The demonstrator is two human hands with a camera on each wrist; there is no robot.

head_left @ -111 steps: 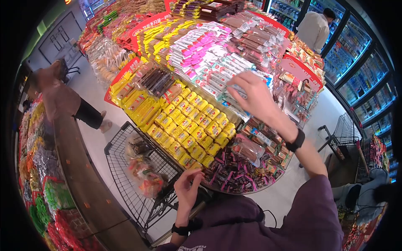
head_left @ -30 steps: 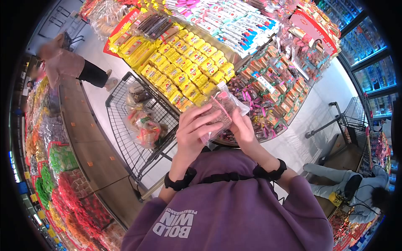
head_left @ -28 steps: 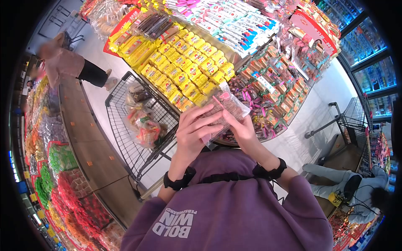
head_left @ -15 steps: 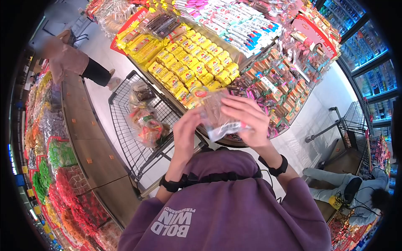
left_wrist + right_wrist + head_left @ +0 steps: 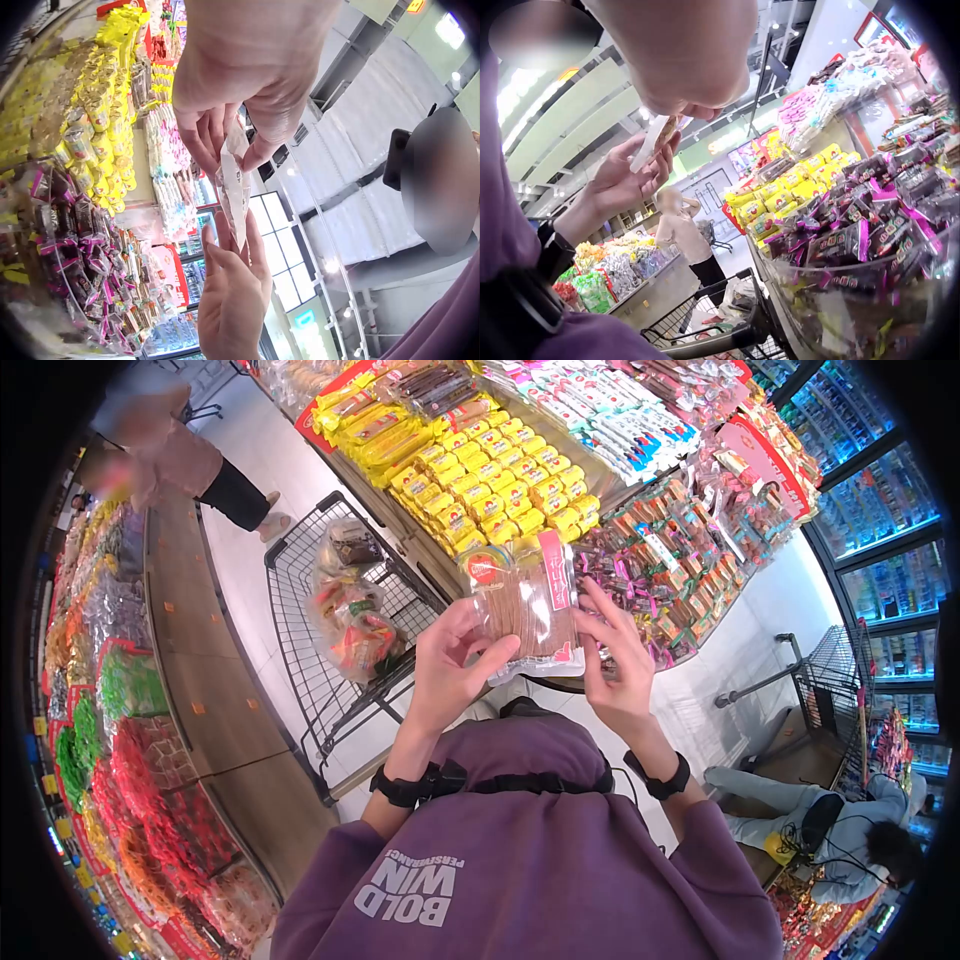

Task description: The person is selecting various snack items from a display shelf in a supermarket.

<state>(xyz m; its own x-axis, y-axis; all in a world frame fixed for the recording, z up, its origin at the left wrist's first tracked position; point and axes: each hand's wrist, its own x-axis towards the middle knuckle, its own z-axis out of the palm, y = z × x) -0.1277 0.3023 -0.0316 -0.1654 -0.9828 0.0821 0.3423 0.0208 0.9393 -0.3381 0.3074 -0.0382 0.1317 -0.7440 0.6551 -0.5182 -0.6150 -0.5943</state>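
Both hands hold a clear plastic packet of brown strips point(image 5: 540, 605) with a pink label, in front of the body and close to the snack display. My left hand point(image 5: 450, 665) grips its left side, thumb across the front and fingers behind. At the right edge, my right hand point(image 5: 622, 665) pinches the packet between thumb and fingers. The left wrist view shows the packet edge-on, spanning from the left hand to the right hand point(image 5: 234, 300). Small yellow packs point(image 5: 500, 475) lie in rows just beyond the packet, and small purple-wrapped snacks point(image 5: 840, 244) lie beside it.
A shopping cart point(image 5: 290, 625) with filled plastic bags point(image 5: 350, 630) stands left of the display. A wooden ledge point(image 5: 230, 700) runs along the left. Another cart point(image 5: 835, 670) and a crouching person point(image 5: 860, 830) are at right; a person point(image 5: 195, 470) stands far left.
At first the right hand reached over the display and the left hand was empty. Later both hands held the packet; since then they have turned it so the pink label stands upright at its right side.
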